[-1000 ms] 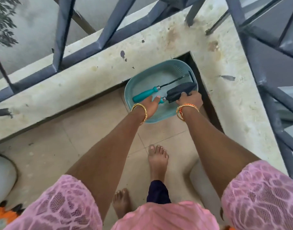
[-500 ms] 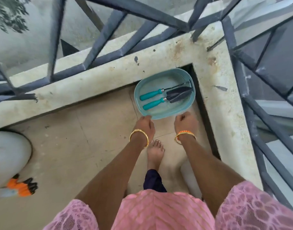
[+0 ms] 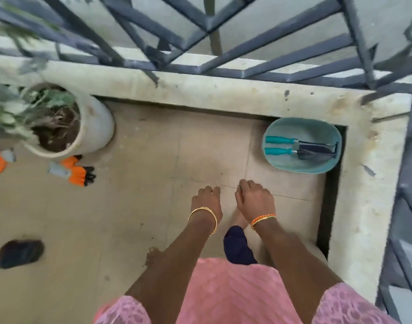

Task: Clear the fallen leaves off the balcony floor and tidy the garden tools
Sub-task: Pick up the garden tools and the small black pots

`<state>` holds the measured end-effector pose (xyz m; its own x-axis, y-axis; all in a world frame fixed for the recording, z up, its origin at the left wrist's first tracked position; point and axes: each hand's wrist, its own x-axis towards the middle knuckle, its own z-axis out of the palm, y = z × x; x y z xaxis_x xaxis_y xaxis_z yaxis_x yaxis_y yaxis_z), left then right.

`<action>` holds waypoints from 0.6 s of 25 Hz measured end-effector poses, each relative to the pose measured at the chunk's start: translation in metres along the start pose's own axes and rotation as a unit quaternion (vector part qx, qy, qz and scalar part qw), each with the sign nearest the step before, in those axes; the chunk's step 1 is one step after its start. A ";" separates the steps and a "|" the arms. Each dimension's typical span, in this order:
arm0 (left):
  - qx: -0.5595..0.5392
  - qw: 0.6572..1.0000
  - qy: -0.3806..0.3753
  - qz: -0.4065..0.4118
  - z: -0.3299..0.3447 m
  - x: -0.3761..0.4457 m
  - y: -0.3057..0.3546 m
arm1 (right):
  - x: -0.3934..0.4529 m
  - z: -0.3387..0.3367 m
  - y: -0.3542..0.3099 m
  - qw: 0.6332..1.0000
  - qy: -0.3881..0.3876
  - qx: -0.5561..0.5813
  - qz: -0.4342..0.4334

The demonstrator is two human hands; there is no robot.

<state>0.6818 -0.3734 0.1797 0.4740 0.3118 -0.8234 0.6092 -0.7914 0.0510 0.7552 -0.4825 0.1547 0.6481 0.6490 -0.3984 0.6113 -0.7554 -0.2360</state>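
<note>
Both hands, left hand (image 3: pixel 206 197) and right hand (image 3: pixel 254 198), hang loosely curled and empty, since the two teal-handled garden tools (image 3: pixel 298 147) lie tidied in the teal plastic basin (image 3: pixel 279 166) at the far right corner.

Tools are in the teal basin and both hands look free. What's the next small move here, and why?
Probably reach the left hand toward the orange gloves lying loose on the floor by the white planter. The two teal-handled tools already lie in the teal basin in the corner, and neither the left nor the right hand holds anything, so the gloves look like the nearest untidied item.
</note>
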 end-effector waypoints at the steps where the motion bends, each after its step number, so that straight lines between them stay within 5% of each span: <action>1: -0.001 1.000 0.006 -0.015 0.005 -0.005 -0.016 | -0.001 0.004 -0.018 1.000 0.006 -0.008 -0.028; 7: -0.049 0.996 0.053 -0.055 0.045 -0.043 -0.131 | -0.022 0.048 -0.138 0.991 -0.017 -0.035 -0.129; 15: -0.219 0.944 0.065 -0.238 0.132 -0.162 -0.329 | -0.099 0.086 -0.344 0.940 -0.119 -0.168 -0.273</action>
<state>0.3210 -0.2329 0.2216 0.1366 0.6624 -0.7365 0.9640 -0.2602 -0.0552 0.4414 -0.2948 0.1995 0.1011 0.8623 -0.4962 0.9577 -0.2195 -0.1862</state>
